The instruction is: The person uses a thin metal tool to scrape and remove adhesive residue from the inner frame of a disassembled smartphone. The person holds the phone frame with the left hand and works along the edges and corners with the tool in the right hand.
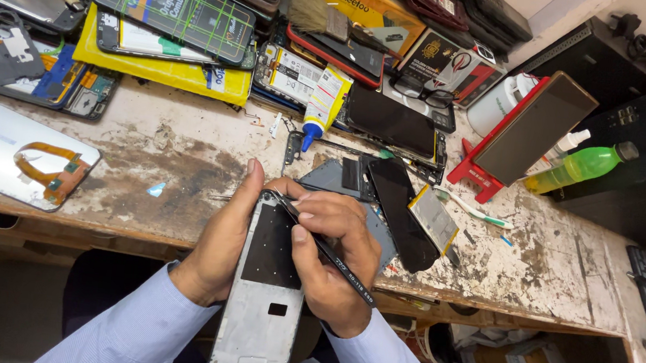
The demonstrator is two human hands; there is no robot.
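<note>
Because the work is fine, I keep everything close to my body:
Left hand (224, 239): wrapped along the left side of the phone frame (263, 294), thumb up at its top corner, bracing it steady.
Right hand (331, 257): fingers pinched shut on black tweezers (324, 249), tips at the frame's top edge.
Phone frame: hangs past the worktop's (174, 167) near edge, over my lap.
Room: bare worktop left of my hands; to the right, a dark screen (403, 213) and a battery (434, 218) lie close.
Far edge: crowded with a glue bottle (324, 103), a brush (316, 11) and a green bottle (583, 167).

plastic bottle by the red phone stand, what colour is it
Bright green plastic bottle, dark cap; head view.
</note>
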